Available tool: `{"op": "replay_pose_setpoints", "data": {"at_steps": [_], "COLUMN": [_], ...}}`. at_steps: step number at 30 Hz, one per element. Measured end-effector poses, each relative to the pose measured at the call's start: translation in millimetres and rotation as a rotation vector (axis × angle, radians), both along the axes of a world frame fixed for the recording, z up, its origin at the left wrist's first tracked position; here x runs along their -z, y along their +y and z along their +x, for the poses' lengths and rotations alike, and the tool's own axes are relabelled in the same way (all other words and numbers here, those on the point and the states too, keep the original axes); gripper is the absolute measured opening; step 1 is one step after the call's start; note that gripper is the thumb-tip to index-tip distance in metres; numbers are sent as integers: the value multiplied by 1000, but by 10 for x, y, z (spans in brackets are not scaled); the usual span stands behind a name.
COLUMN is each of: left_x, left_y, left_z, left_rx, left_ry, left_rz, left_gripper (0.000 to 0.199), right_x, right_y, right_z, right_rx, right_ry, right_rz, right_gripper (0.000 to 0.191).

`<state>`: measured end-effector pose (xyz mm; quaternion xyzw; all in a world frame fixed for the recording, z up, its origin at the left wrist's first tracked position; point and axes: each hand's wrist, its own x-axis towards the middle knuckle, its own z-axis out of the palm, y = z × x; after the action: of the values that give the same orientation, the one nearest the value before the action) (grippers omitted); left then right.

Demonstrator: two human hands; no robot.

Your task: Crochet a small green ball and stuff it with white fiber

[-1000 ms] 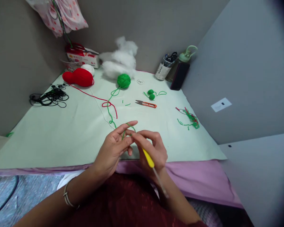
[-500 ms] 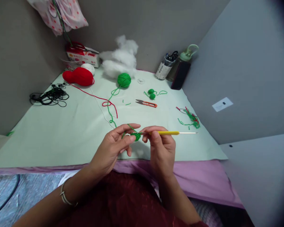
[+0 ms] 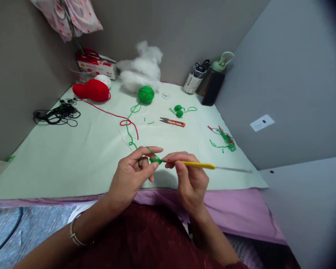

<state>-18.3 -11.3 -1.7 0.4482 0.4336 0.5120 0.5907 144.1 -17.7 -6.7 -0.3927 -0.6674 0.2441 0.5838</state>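
Observation:
Near the table's front edge, my left hand [image 3: 131, 173] pinches a small green crochet piece [image 3: 156, 160] between thumb and fingers, with green yarn running over its raised index finger. My right hand [image 3: 192, 179] grips the yellow handle of a crochet hook [image 3: 200, 164]. The hook's left tip meets the right edge of the green piece; its other thin metal end points right and slightly down. From the left hand the yarn leads back to a green yarn ball [image 3: 146, 95].
Orange-handled snips [image 3: 172, 122] lie beyond the hands, near two small green balls [image 3: 179, 113]. Red yarn [image 3: 93, 90], black cord [image 3: 58, 113] and white stuffing [image 3: 142, 71] are farther left. Yarn scraps [image 3: 226, 141], a phone [image 3: 213, 89] and a pen cup [image 3: 192, 82] stand or lie right.
The hook has tilted, its right end now lower and farther right. The green piece and my left fingers have shifted slightly left, and the piece has turned.

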Motion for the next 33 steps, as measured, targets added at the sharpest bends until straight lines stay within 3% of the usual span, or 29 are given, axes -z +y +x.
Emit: {"op": "replay_pose_setpoints", "data": {"at_steps": [4, 7, 10, 14, 19, 22, 25, 28, 31, 33], "left_x": [-15, -49, -101, -130, -59, -27, -29, -42, -39, -22], "left_y": [-16, 12, 60, 69, 25, 29, 65, 109, 116, 94], "left_z": [50, 36, -19, -39, 27, 49, 37, 2, -9, 4], "left_rx": [-59, 83, 179, 172, 187, 98, 140, 184, 138, 131], "left_ry": [-34, -274, -433, -441, -355, -337, -452, -539, -509, -423], "left_rz": [7, -167, -308, -258, -167, -161, -280, -366, -299, -224], "left_gripper": [32, 49, 43, 35, 32, 36, 36, 29, 28, 30], "right_x": [117, 171, 117, 12, 32, 96, 128, 92, 42, 33], "right_y": [-6, 3, 21, 71, 71, 32, 13, 35, 71, 83], "right_z": [-32, -49, -46, -53, -89, -87, -63, -38, -38, -51], "right_rx": [132, 215, 136, 4, 17, 80, 131, 125, 16, -52], "right_ry": [-357, -393, -117, 268, 132, -88, -254, -41, 252, 292], "right_rz": [326, 409, 231, -26, -16, 137, 261, 116, -101, -167], "right_gripper": [30, 32, 27, 21, 20, 27, 33, 25, 19, 17]}}
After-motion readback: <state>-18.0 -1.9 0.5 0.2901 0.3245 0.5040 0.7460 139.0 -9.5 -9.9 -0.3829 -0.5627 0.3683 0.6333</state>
